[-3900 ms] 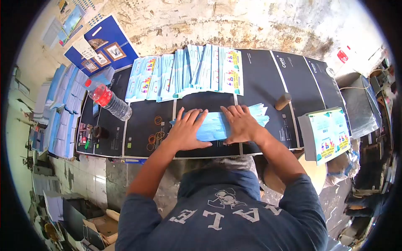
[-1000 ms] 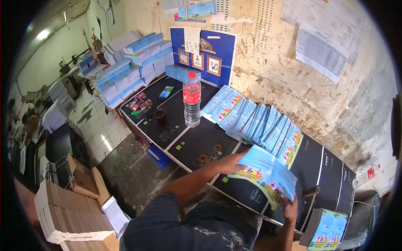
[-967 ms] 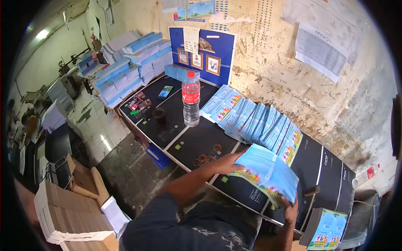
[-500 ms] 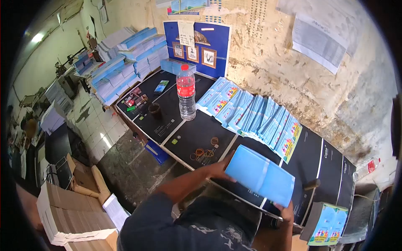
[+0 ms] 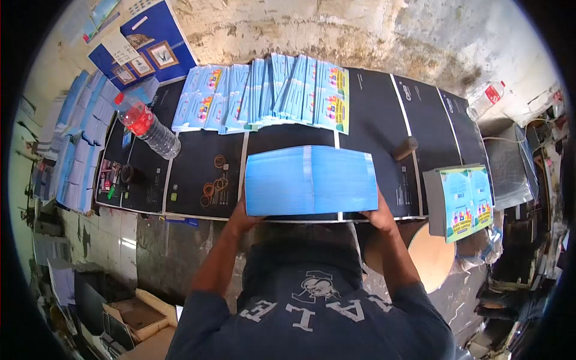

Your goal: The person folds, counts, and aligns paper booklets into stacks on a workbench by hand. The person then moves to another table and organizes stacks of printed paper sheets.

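Observation:
A thick blue paper stack, its edges squared, is held between my two hands over the near edge of the black table. My left hand grips its left end and my right hand its right end; most fingers are hidden by the stack. Beyond it, overlapping blue booklets with colourful covers lie in a fanned row. A wooden cylinder lies to the right of the stack, and several rubber bands are at the left.
A water bottle with a red label and a dark cup stand at the left. Another booklet pile sits at the right front. Tall paper piles rise beyond the left edge. A round stool is below the table.
The camera view has swung round to face the table. The stack, earlier fanned with colourful covers showing, is now evenly squared with its blue side up, still between both hands.

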{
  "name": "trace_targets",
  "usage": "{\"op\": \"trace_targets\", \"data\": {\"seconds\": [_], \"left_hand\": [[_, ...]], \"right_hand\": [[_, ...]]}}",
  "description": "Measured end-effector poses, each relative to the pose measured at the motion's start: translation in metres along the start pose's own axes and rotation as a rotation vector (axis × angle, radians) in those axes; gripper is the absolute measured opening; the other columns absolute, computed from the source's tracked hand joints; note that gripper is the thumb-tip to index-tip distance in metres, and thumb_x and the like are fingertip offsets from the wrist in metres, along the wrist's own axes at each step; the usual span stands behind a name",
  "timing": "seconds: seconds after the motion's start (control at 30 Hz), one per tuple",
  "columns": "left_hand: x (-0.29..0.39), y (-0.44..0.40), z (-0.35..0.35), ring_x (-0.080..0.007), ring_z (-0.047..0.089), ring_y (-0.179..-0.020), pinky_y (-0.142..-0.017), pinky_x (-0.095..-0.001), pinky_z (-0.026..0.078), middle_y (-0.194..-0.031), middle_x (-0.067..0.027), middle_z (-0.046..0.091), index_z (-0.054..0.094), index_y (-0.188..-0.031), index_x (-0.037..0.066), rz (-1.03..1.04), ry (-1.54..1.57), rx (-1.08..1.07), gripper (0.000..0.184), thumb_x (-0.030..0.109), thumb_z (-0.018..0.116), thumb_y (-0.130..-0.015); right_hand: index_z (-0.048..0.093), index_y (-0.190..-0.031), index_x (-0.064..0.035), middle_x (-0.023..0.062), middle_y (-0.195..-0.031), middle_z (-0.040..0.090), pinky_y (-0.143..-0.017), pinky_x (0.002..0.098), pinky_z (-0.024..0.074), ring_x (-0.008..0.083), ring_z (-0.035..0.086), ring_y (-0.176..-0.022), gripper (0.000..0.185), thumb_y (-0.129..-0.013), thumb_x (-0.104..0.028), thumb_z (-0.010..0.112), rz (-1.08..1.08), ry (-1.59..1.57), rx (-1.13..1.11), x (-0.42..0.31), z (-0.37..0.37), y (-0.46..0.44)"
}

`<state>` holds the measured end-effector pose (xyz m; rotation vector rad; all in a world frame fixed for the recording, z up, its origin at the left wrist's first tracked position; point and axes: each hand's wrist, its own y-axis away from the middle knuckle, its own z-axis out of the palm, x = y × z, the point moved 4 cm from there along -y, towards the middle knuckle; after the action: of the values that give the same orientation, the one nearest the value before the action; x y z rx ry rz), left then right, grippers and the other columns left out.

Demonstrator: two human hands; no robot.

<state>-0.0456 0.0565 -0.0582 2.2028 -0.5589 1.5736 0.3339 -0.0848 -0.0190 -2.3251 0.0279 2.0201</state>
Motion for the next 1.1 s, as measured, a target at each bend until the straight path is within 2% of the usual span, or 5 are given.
{"op": "trace_targets", "data": {"seconds": [0.57, 0.7, 0.83, 0.97, 1.1], "left_hand": [[0.008, -0.029, -0.002, -0.0199, 0.053, -0.127, -0.108, -0.0382, 0.044, -0.135, -0.0099, 0.058, 0.044, -0.145, 0.009, 0.030, 0.130, 0.008, 0.092, 0.013, 0.092, -0.067], [0.040, -0.026, -0.001, -0.0217, 0.054, -0.126, -0.109, -0.0391, 0.043, -0.135, -0.0120, 0.058, 0.043, -0.144, 0.007, 0.000, 0.085, -0.048, 0.080, 0.015, 0.084, -0.076], [0.024, -0.029, -0.002, -0.0242, 0.054, -0.127, -0.110, -0.0400, 0.043, -0.137, -0.0140, 0.057, 0.042, -0.144, 0.008, 0.030, -0.089, -0.008, 0.077, 0.017, 0.082, -0.079], [0.013, -0.027, 0.007, -0.0234, 0.053, -0.128, -0.111, -0.0402, 0.042, -0.138, -0.0147, 0.056, 0.042, -0.141, 0.005, 0.007, 0.209, -0.097, 0.076, 0.020, 0.084, -0.080], [0.048, -0.029, 0.000, -0.0254, 0.052, -0.131, -0.111, -0.0406, 0.043, -0.142, -0.0160, 0.052, 0.037, -0.143, 0.003, 0.039, 0.229, -0.138, 0.089, 0.021, 0.090, -0.074]], "right_hand": [[0.055, -0.134, 0.0004, 0.0235, -0.130, 0.060, -0.106, 0.0413, 0.0432, 0.0404, 0.055, -0.125, 0.062, -0.082, -0.027, 0.076, -0.063, 0.259, 0.020, -0.017, -0.018, -0.031], [0.051, -0.140, 0.0008, 0.0271, -0.139, 0.054, -0.110, 0.0461, 0.0419, 0.0412, 0.050, -0.132, 0.059, -0.087, -0.020, 0.068, -0.053, 0.912, -0.219, -0.008, -0.035, -0.034], [0.046, -0.146, -0.0017, 0.0266, -0.148, 0.048, -0.118, 0.0467, 0.0343, 0.0408, 0.042, -0.141, 0.064, -0.088, -0.015, 0.069, 0.124, 0.911, 0.366, -0.086, -0.056, -0.056], [0.044, -0.148, -0.0017, 0.0178, -0.153, 0.046, -0.119, 0.0492, 0.0292, 0.0336, 0.040, -0.145, 0.074, -0.090, -0.039, 0.071, -0.480, 0.986, -0.011, -0.205, 0.099, -0.102], [0.038, -0.154, -0.0048, 0.0140, -0.159, 0.039, -0.121, 0.0565, 0.0209, 0.0278, 0.031, -0.150, 0.091, -0.090, -0.066, 0.057, -0.505, 1.168, -0.297, -0.133, 0.185, -0.121]]}}
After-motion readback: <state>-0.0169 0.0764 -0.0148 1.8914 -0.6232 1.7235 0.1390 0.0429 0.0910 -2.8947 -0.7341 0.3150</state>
